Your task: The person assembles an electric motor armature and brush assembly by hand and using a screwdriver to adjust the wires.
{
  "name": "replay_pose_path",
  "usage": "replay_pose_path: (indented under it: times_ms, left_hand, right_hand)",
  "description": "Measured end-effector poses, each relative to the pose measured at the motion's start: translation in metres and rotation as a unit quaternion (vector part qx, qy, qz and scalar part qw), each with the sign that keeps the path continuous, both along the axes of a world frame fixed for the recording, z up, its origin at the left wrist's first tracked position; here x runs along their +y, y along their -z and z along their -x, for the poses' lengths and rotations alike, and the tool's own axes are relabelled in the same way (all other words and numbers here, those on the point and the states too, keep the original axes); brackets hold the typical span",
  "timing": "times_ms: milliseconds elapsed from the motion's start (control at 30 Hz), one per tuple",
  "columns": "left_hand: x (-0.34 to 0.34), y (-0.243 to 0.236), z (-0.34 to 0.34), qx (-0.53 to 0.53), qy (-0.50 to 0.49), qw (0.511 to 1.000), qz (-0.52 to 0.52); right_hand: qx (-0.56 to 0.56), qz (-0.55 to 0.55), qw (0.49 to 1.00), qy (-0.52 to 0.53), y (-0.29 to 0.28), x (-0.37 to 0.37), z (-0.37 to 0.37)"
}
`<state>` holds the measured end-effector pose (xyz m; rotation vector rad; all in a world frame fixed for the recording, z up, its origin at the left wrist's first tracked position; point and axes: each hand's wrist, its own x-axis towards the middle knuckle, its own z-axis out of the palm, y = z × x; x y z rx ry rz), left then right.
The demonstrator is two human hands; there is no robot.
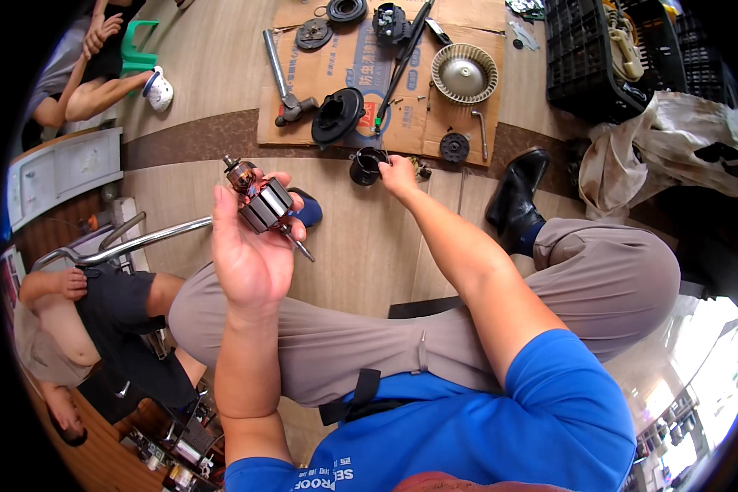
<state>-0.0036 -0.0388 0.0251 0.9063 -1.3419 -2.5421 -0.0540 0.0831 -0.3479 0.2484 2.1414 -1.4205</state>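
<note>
Raised at centre left, my left hand [252, 275] is wrapped round a motor armature [264, 205]. Copper windings and a commutator show at its upper end, and a thin steel shaft sticks out below the fingers. Down by the near edge of the cardboard [435, 123], my right hand [398, 177] pinches the rim of a black cylindrical motor housing [363, 170], its open mouth facing up. A small brass-coloured part [422, 170] shows just right of that hand. On the cardboard close by lie a black round cover [336, 116] and a black disc [454, 147].
A hammer [291, 107], a metal blower wheel [465, 74], a bent wrench [481, 135] and black motor parts [392, 23] lie on the cardboard. Black crates [582, 66] and a white cloth [644, 148] are at right. Two people sit at left near a chrome tube [152, 238].
</note>
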Motion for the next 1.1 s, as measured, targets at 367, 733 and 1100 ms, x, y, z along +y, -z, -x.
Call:
replay_pose_path:
  times_ms: [367,733,1100]
  left_hand:
    - [-0.004,0.004,-0.008,0.011,0.017,1.000,-0.022]
    - [-0.006,-0.010,-0.019,0.056,0.026,0.997,-0.053]
    - [-0.012,-0.010,-0.020,0.050,-0.002,0.997,-0.053]
  right_hand:
    - [0.058,-0.120,0.991,0.016,-0.036,0.021,0.006]
    - [0.146,0.055,0.987,-0.041,-0.264,0.054,0.114]
    - [0.187,0.107,0.952,-0.219,-0.429,0.128,0.056]
